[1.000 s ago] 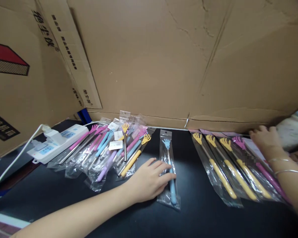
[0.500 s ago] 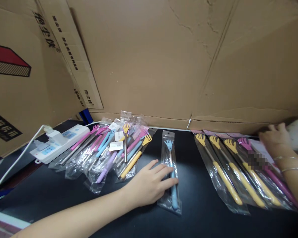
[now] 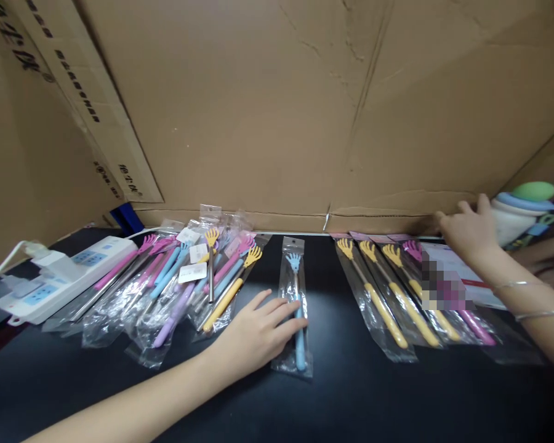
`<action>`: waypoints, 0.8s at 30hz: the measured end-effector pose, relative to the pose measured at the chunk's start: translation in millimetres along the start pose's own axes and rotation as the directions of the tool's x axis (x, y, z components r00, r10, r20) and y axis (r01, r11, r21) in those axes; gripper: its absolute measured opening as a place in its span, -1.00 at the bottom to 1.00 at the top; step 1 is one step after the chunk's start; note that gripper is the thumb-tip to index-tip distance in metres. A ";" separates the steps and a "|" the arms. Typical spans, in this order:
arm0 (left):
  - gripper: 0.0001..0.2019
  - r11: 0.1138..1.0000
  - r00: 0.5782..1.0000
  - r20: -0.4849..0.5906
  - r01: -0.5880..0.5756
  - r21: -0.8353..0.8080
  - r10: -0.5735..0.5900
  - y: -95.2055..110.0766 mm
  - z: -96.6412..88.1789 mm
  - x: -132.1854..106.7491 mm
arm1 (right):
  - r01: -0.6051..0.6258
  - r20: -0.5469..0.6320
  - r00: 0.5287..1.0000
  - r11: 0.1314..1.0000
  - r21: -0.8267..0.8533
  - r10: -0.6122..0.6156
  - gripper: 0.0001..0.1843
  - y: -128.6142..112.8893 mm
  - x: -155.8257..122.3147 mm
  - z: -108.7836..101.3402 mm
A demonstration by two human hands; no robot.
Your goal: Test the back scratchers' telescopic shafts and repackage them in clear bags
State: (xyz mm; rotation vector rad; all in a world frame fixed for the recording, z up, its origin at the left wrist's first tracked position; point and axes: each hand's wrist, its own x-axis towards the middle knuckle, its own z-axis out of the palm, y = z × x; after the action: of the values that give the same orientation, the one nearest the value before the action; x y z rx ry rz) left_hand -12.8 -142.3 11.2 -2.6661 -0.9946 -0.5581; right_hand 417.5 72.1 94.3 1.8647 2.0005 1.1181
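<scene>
A blue back scratcher (image 3: 300,344) in a clear plastic sleeve lies on the black table. Flat across its handle rests my left hand (image 3: 258,329), fingers stretched out. Far to the right, my right hand (image 3: 473,234) is raised with its fingers apart, above a white printed sheet (image 3: 461,261) and beside a pale bottle with a green top (image 3: 512,224). Whether it touches the bottle, I cannot tell. Between my hands lie bagged yellow back scratchers (image 3: 388,317) in a row, with a magenta one (image 3: 477,326) at the right end, partly under a blurred patch.
To the left is a heap of bagged pink, blue, purple and yellow back scratchers (image 3: 221,307), some with white labels (image 3: 192,272). A white power strip (image 3: 87,261) with plugs and a cable lies beyond it. Cardboard walls (image 3: 258,123) stand along the back and left.
The view has swung right, bringing the bottle's green top into sight. My right hand's fingers now spread more, and the printed sheet shows more. My left hand stays on the blue back scratcher.
</scene>
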 end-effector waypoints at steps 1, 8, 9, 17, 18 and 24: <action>-0.68 1.000 1.000 0.001 -0.001 -0.002 0.001 0.3 -0.1 0.0 | -0.013 -0.030 0.999 1.000 0.003 0.013 -0.87 2.4 -6.5 -7.2; -0.68 0.999 1.000 0.029 0.006 -0.041 -0.005 0.6 -3.8 2.4 | -0.138 -0.376 0.903 0.969 0.203 0.207 -0.67 16.8 -57.7 -50.4; -0.68 0.999 0.999 0.032 0.009 -0.049 -0.008 0.6 -4.1 2.7 | -0.121 -0.397 0.891 0.957 0.263 0.222 -0.63 15.8 -63.8 -55.4; -0.71 0.996 1.000 0.002 -0.015 -0.087 0.015 4.0 -4.7 2.7 | 0.147 -0.312 0.940 0.662 0.735 0.136 -0.68 -40.9 -93.5 -92.8; -0.72 0.995 1.000 -0.003 -0.017 -0.097 0.017 5.6 -5.2 2.6 | 0.176 -0.302 0.947 0.617 0.767 0.105 -0.70 -52.8 -95.8 -97.8; -0.70 0.985 0.999 0.035 -0.016 -0.169 0.022 19.4 -6.0 -0.7 | 0.312 -0.256 0.949 0.439 0.843 -0.184 -0.80 -120.6 -110.0 -128.7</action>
State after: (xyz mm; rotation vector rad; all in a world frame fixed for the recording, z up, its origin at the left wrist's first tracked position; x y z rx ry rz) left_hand -1.9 -159.1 14.5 -2.8406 -0.9705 -0.6174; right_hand 267.9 -70.2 70.5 1.6881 3.1812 0.0051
